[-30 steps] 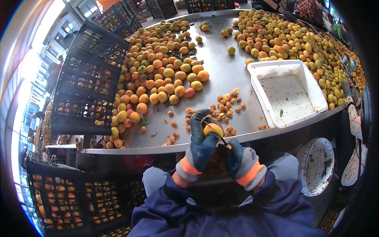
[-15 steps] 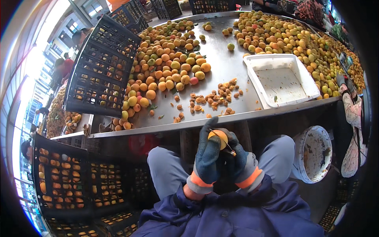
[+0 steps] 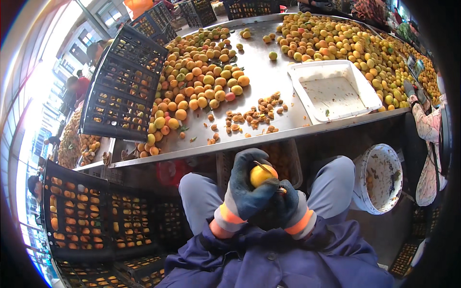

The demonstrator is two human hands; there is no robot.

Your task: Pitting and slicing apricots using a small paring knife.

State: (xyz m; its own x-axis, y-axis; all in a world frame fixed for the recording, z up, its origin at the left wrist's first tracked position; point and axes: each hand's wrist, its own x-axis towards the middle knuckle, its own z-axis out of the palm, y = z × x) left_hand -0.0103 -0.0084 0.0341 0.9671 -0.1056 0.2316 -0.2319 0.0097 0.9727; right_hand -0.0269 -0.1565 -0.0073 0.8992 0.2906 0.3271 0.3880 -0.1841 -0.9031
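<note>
Above my lap I see my left hand [image 3: 246, 185], in a dark blue glove with a grey and orange cuff, wrapped round a yellow-orange apricot [image 3: 260, 178]. A thin knife blade [image 3: 263, 166] lies across the top of the fruit. My right hand [image 3: 289, 204], gloved the same way, is closed on the knife's handle, just right of the apricot; most of its fingers are hidden. Beyond my hands, brown pits [image 3: 252, 116] lie scattered on the metal table [image 3: 261, 62]. A heap of apricots [image 3: 199, 89] spreads behind them to the left.
On the table's right, a white tray [image 3: 294, 79] stands before another apricot heap [image 3: 336, 41]. A tilted black crate [image 3: 120, 86] leans at the left. Crates of fruit [image 3: 79, 206] stand beside my left leg. A stained white bucket [image 3: 360, 192] is by my right knee. Another person's sleeve [image 3: 426, 125] shows far right.
My left hand has rolled over further round the apricot, its fingers now curled over the far side. The fruit and blade have shifted slightly left and down. The view has moved a little.
</note>
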